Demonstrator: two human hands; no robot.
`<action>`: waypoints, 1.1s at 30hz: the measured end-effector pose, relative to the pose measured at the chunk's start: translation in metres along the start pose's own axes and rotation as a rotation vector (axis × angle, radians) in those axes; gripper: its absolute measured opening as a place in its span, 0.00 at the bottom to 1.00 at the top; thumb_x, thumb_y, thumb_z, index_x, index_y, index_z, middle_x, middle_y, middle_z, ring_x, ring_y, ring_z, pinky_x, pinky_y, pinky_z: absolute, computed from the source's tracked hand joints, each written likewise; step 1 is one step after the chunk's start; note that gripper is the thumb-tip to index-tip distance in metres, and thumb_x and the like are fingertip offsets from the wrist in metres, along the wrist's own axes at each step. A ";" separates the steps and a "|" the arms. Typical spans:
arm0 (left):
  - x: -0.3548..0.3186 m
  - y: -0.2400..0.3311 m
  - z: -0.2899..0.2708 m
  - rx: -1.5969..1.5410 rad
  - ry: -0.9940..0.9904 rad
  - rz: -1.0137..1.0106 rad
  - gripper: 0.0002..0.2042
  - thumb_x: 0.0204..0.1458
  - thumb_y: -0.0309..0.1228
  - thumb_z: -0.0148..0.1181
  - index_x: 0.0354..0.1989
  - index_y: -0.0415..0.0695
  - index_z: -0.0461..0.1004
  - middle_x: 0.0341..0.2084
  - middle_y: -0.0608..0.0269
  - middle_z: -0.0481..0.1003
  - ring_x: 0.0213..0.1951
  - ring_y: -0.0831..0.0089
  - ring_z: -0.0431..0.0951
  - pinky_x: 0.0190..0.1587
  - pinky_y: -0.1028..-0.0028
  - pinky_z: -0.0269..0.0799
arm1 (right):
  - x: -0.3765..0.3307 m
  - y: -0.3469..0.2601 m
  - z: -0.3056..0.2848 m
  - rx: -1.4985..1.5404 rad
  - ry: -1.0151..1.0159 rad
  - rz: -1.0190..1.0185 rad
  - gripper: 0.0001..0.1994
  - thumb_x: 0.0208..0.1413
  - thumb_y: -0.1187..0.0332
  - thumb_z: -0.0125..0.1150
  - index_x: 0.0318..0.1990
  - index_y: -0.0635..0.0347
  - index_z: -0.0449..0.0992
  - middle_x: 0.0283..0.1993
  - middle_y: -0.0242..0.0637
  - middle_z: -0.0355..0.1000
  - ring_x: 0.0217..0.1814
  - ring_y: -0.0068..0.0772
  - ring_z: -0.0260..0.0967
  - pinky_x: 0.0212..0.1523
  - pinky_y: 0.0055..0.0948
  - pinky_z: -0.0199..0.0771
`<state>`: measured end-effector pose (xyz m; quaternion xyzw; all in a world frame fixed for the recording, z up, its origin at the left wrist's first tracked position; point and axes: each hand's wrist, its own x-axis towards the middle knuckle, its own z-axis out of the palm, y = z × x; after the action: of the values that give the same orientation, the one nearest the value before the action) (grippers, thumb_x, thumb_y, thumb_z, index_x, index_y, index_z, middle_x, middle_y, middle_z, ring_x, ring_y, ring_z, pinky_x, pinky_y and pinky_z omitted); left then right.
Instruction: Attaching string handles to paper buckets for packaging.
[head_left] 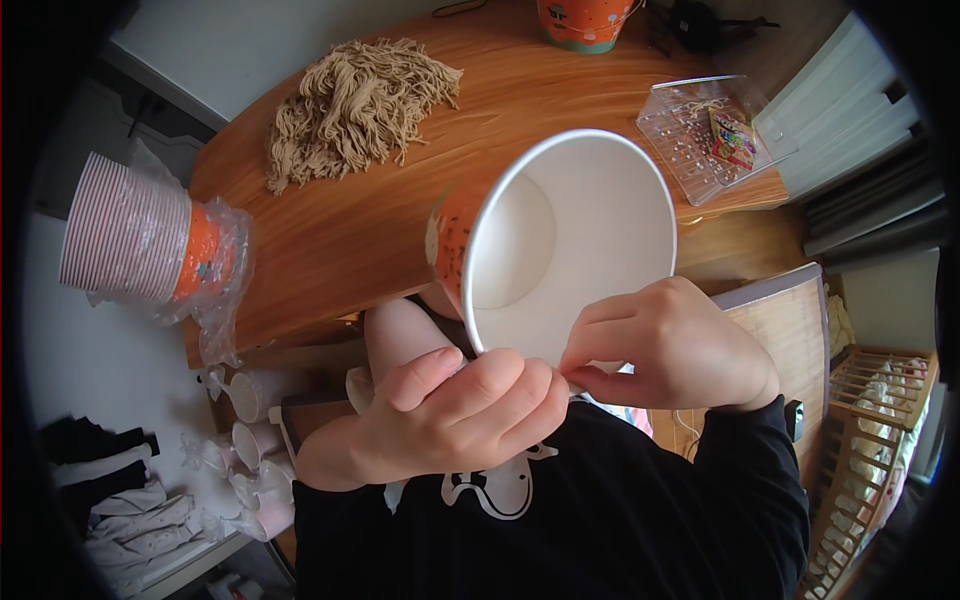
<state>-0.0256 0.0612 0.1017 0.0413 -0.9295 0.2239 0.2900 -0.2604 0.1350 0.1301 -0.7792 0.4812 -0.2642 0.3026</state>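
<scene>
A paper cup (pixel 590 230), white inside and orange with a pattern outside, is held tilted with its mouth toward me, above the wooden table's near edge. My left hand (pixel 470 405) grips the cup's lower rim with its fingers curled. Beside it my right hand (pixel 670 345) pinches the same rim between thumb and forefinger. The two hands touch at the rim. The cup looks empty inside.
On the wooden table (pixel 330 230) lie a heap of beige string (pixel 355 100), a clear plastic tray (pixel 705 130) with a small colourful packet, and another orange cup (pixel 585 22) at the far edge. A wrapped stack of cups (pixel 145 235) lies at the left.
</scene>
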 end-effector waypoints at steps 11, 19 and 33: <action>-0.012 -0.005 -0.010 -0.260 0.009 -0.047 0.05 0.48 0.39 0.64 0.34 0.64 0.76 0.33 0.86 0.72 0.38 0.84 0.68 0.61 0.62 0.47 | -0.001 -0.012 -0.003 -0.226 0.009 -0.035 0.07 0.52 0.71 0.66 0.36 0.56 0.73 0.32 0.32 0.71 0.27 0.41 0.73 0.25 0.37 0.72; -0.020 -0.001 -0.015 -0.326 0.015 -0.099 0.06 0.47 0.40 0.64 0.34 0.64 0.77 0.34 0.87 0.72 0.38 0.85 0.68 0.60 0.63 0.49 | 0.000 0.000 -0.004 -0.398 0.410 0.009 0.08 0.47 0.76 0.69 0.35 0.56 0.79 0.35 0.32 0.75 0.29 0.38 0.75 0.27 0.33 0.77; -0.026 -0.006 -0.018 -0.573 0.010 -0.069 0.04 0.50 0.34 0.63 0.33 0.55 0.77 0.34 0.78 0.72 0.45 0.83 0.72 0.60 0.50 0.70 | 0.012 0.048 -0.024 0.250 0.401 0.386 0.09 0.49 0.79 0.69 0.37 0.66 0.75 0.36 0.30 0.70 0.37 0.15 0.64 0.36 0.17 0.60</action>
<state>0.0066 0.0622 0.1028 -0.0122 -0.9515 -0.0578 0.3018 -0.3011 0.1021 0.1130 -0.5622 0.6343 -0.4075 0.3399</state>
